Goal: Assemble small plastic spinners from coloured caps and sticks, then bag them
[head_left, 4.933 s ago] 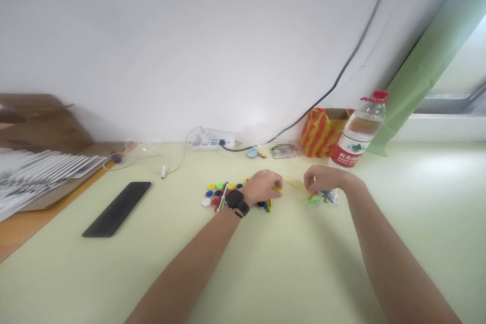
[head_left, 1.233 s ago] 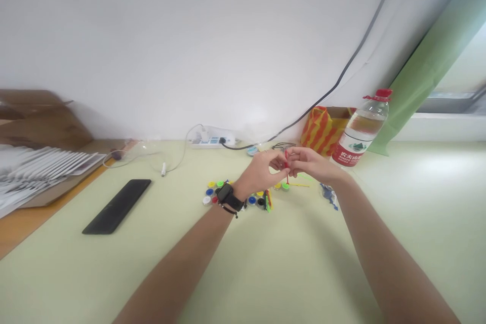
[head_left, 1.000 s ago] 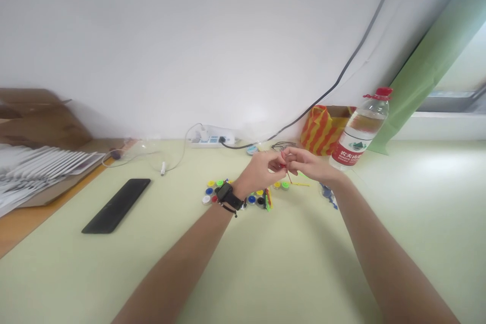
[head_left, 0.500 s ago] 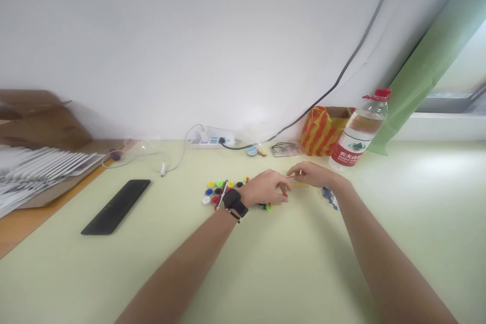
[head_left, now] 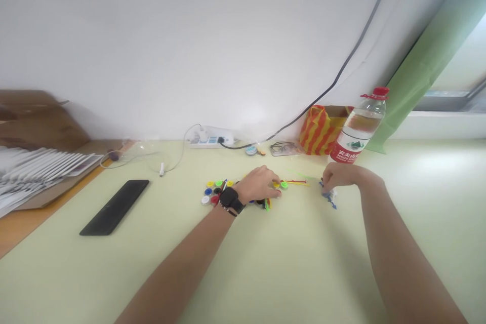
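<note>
My left hand, with a black watch on its wrist, reaches over a group of small round coloured plastic pieces. Between its thumb and a finger shows a small red piece, partly hidden. A green round piece lies just beyond the fingertips, beside thin red and yellow sticks. Farther right, my right hand points down with fingers pinched at a little pile of blue plastic pieces. What exactly its fingertips grip is mostly hidden. White round pieces and others sit left of the watch.
A large water bottle stands behind my right hand, next to a red-and-yellow striped bag. Glasses and a power strip are along the wall. At left lie a black flat case and a stack of white sheets.
My right hand has left the sticks near my left hand and moved right to the blue pieces. My left hand has shifted slightly left, uncovering the green round piece.
</note>
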`<state>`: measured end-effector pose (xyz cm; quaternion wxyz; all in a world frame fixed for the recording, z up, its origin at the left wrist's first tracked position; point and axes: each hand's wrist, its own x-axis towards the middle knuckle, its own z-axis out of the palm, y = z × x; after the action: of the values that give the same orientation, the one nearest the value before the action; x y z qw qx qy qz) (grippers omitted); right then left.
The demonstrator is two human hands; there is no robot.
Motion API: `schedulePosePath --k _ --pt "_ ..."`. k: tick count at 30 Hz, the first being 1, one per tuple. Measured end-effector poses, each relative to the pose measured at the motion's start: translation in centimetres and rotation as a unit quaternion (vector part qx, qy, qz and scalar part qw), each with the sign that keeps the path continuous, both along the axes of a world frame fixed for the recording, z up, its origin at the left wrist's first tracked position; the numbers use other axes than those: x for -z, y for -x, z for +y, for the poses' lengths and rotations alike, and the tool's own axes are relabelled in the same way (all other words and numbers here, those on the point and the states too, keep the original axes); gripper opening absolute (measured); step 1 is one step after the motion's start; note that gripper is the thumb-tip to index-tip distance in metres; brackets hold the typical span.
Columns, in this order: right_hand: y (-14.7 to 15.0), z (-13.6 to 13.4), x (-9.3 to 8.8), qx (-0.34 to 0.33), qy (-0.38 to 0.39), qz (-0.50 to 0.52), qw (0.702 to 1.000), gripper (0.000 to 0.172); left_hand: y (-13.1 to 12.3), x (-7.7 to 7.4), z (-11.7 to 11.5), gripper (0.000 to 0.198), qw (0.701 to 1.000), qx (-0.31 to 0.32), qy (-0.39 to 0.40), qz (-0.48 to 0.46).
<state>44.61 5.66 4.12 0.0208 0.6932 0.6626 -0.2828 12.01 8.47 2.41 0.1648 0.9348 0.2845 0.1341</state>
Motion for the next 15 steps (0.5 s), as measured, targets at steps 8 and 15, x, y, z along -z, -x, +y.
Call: schedulePosePath --k 8,15 --pt "0.6 0.4 0.4 0.005 0.032 -0.013 0.999 0.011 -0.1 -0.3 -0.2 0.029 1.000 0.001 0.010 -0.013" --pt "2.6 -1.4 -3.1 -0.012 -0.055 0.060 0.997 0.018 -0.2 -1.0 -0.2 0.032 0.994 -0.010 0.018 -0.105"
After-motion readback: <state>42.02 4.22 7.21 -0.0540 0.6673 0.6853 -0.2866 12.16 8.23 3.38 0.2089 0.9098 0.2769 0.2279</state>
